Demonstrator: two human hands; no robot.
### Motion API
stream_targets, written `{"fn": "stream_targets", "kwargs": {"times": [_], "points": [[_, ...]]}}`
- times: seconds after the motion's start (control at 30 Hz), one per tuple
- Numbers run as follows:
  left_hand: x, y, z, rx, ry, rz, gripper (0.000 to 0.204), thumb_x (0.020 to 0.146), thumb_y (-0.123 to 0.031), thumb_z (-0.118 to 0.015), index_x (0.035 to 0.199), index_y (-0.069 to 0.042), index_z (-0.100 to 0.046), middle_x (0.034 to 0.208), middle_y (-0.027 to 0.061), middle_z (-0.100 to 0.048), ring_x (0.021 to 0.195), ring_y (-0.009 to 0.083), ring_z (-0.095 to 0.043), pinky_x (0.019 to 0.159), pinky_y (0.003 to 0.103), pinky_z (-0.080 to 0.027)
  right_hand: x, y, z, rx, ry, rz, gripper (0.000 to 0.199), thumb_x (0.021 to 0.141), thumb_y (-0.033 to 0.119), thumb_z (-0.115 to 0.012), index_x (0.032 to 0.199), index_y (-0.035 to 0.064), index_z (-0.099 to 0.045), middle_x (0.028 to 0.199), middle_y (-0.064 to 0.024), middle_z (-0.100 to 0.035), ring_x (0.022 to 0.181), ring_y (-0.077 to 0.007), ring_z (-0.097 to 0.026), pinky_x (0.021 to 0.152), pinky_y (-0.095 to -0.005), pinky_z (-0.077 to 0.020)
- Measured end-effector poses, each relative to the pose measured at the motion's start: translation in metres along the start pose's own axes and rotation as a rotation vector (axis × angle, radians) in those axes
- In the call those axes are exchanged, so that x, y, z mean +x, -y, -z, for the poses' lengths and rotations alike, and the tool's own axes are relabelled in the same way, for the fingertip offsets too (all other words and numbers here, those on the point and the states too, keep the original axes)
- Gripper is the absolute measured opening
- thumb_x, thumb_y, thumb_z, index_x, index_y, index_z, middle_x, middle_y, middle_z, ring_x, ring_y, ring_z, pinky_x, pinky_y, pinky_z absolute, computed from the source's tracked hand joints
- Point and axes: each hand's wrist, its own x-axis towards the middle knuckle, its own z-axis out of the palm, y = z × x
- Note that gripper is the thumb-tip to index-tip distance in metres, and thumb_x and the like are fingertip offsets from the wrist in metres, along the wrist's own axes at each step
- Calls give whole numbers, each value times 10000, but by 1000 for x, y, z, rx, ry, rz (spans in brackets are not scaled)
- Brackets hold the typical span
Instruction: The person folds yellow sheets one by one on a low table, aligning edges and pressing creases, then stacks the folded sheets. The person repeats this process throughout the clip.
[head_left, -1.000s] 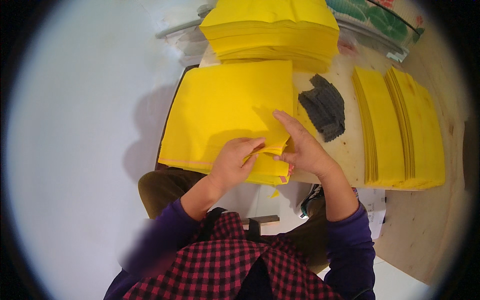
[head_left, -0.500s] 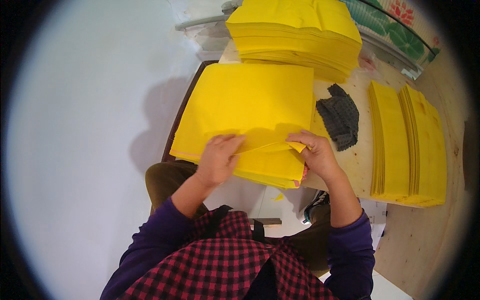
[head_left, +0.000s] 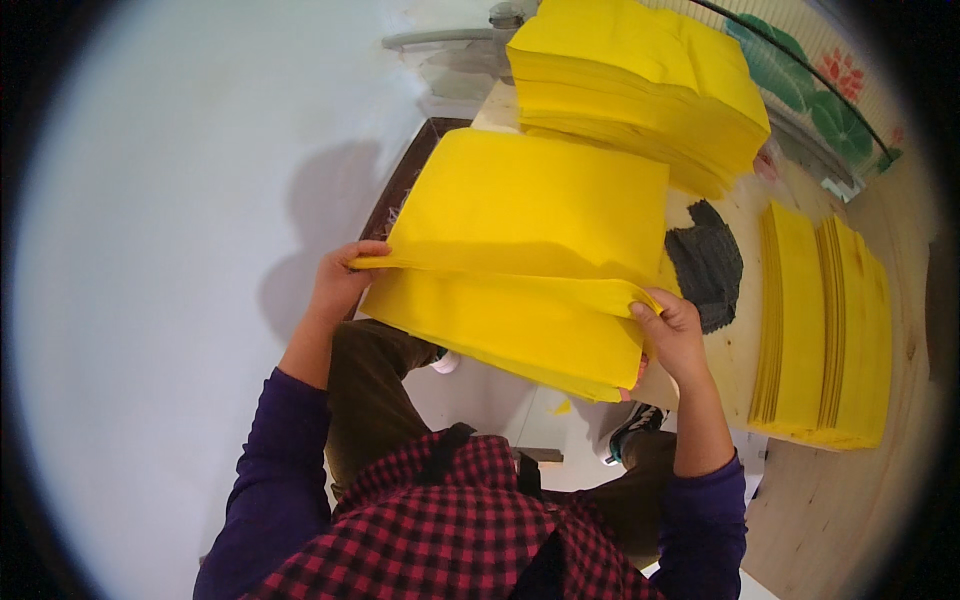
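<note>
- We see the left hand (head_left: 340,282) closed on the near left corner of the top yellow sheet (head_left: 540,205), fingers curled over its edge and lifting it off the pile.
- The right hand (head_left: 672,335) pinches the same sheet at its near right corner, thumb on top, fingers tucked below.
- That sheet is raised along its near edge and slopes down to its far edge; its long side runs left to right between the two hands.
- Under it lies the yellow stack (head_left: 510,335), with its near edge overhanging the wooden table (head_left: 850,500) toward our lap; the stack's layered edge faces us.
- Just right of the stack, touching or almost touching it, sits a dark grey knitted cloth (head_left: 708,262), close to the right hand.
- Beyond the lifted sheet we see a taller pile of yellow sheets (head_left: 640,80), its thick layered side turned toward us; whether it touches the near stack we cannot tell.
- At the right of the table stand two flat yellow piles side by side (head_left: 825,320), their long sides running away from us, well apart from the hands.
- Behind the tall pile runs a panel with green leaves and pink flowers (head_left: 810,85) along the far right edge.
- Left of everything is a plain pale floor (head_left: 150,250), where our shadow falls beside the table's dark edge.
- Below, we see a dark shoe (head_left: 635,425) under the table edge.
</note>
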Motion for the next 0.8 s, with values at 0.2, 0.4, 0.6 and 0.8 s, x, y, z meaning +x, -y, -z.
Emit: {"fn": "stream_targets", "kwargs": {"times": [0.2,0.4,0.6,0.8], "points": [[17,15,7,-349,91,75,205,817,1,-641,1021,19,-651,962,32,-668,895,123,-603,847,254,-455,3,0,-1,111,-39,-36,177,900,103,-633,1026,-19,-655,918,-16,-667,835,-85,-588,758,-232,-469],[27,28,7,-411,87,34,177,845,-108,-670,982,3,-663,918,9,-663,828,98,-583,785,245,-451,5,12,-3,75,-60,-81,204,918,126,-615,1058,-19,-644,952,-9,-661,871,-84,-584,800,-237,-459],[33,27,6,-468,112,103,154,865,-133,-655,962,-13,-667,862,-6,-655,754,66,-555,696,218,-422,10,18,-9,148,-143,-139,214,929,170,-611,1046,-7,-639,941,-9,-655,856,-85,-575,797,-233,-445],[33,14,8,-439,127,216,136,901,-162,-622,923,-32,-654,653,-69,-536,494,13,-381,452,196,-279,12,14,-16,96,-260,-135,191,941,158,-581,1065,25,-641,979,-10,-660,881,-86,-578,835,-247,-438]]}}
